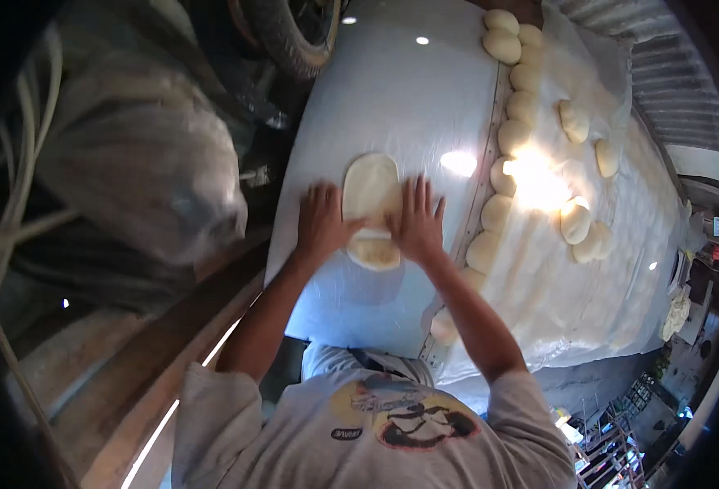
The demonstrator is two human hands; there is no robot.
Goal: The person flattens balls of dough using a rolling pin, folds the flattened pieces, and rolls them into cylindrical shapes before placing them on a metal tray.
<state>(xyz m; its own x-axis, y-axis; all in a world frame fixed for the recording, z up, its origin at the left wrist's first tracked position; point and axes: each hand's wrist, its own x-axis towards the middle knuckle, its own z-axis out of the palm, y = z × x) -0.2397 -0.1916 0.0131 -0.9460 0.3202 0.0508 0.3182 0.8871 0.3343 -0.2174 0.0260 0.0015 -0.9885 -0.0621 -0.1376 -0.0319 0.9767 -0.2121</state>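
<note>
**Dough flattening, 2 hands on 1 piece**

Dough (370,208) was observed as 1 elongated flat piece lying on the white table (400,90), lengthwise away from the body. The left hand (322,222) was laid flat at its left edge, fingers spread; the right hand (417,220) was pressed likewise on the right edge, fingers spread. Nothing was pinched. Dough balls (513,134) were ranged in a row just beside, on a plastic sheet (620,269). Even pressure from both palms, worked outward from the middle, was judged best for uniform thickness.
</note>
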